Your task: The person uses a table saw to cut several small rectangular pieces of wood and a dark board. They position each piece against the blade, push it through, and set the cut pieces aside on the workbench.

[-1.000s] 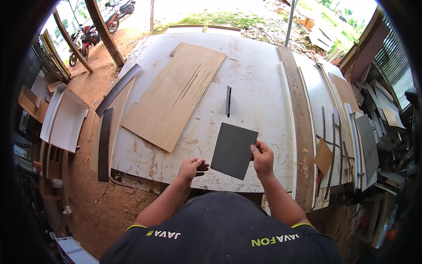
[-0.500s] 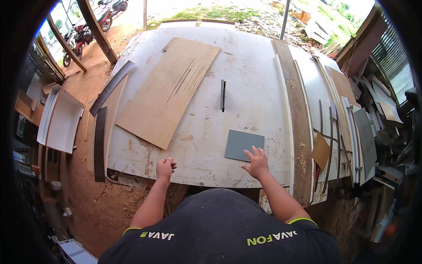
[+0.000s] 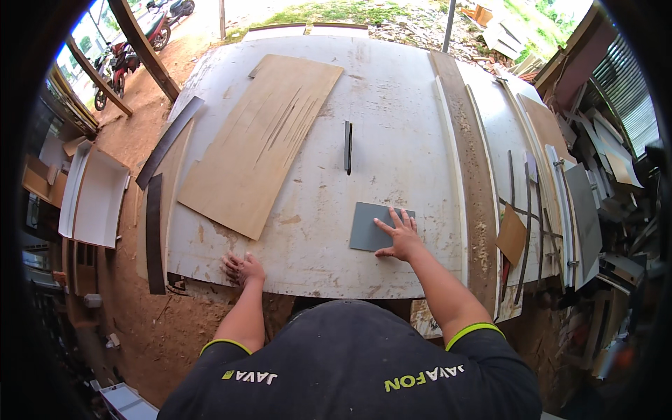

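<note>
Sheet (image 3: 364, 227) now lies flat; I see right hand (image 3: 404, 241) spread wide on it, apparently steadying it; left hand (image 3: 243, 269), fingers parted, now at table (image 3: 318, 262) edge.

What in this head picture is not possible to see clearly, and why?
In the head view:
Underside of the gray sheet: faces the tabletop; the right hand covers part of its top.
Palm of the left hand: hidden by the hand's back.
Slim black object: too small to tell its kind.
Clutter at far right: cut off by the picture's dark edge.
</note>
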`<move>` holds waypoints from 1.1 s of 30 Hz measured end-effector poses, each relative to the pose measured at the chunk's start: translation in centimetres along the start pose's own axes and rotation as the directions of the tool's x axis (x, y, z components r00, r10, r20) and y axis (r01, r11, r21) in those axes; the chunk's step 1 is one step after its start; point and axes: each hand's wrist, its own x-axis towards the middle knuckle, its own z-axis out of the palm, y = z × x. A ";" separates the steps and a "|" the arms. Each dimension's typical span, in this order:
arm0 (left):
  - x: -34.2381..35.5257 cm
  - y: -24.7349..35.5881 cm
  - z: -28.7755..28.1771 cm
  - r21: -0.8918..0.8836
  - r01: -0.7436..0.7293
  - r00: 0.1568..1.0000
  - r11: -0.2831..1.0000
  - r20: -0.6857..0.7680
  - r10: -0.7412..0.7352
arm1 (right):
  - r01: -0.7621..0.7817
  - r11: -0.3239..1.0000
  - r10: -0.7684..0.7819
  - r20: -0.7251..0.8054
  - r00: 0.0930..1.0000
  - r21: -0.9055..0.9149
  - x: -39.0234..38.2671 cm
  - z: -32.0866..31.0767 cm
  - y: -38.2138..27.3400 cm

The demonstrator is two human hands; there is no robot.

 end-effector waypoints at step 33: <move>-0.5 -0.5 -0.1 0.052 -0.079 0.982 0.995 -0.167 0.087 | 0.099 0.994 -0.101 -0.044 0.994 -0.039 10.1 -3.4 1.3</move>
